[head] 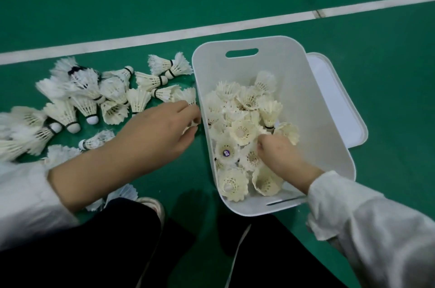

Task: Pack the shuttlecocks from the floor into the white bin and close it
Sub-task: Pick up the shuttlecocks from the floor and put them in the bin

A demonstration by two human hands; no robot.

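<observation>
A white bin (pixel 313 108) stands open on the green floor, part filled with several white shuttlecocks (pixel 242 132). More shuttlecocks (pixel 94 97) lie scattered on the floor to its left. My left hand (pixel 162 127) is just outside the bin's left wall, its fingers curled round a shuttlecock (pixel 191 99) whose cork shows at the fingertips. My right hand (pixel 277 153) is inside the bin, fingers curled down among the shuttlecocks; whether it holds one is hidden.
The bin's white lid (pixel 339 99) lies flat on the floor under the bin's right side. A white court line (pixel 164 35) crosses the floor behind. My dark-trousered legs and a shoe (pixel 153 205) fill the near edge.
</observation>
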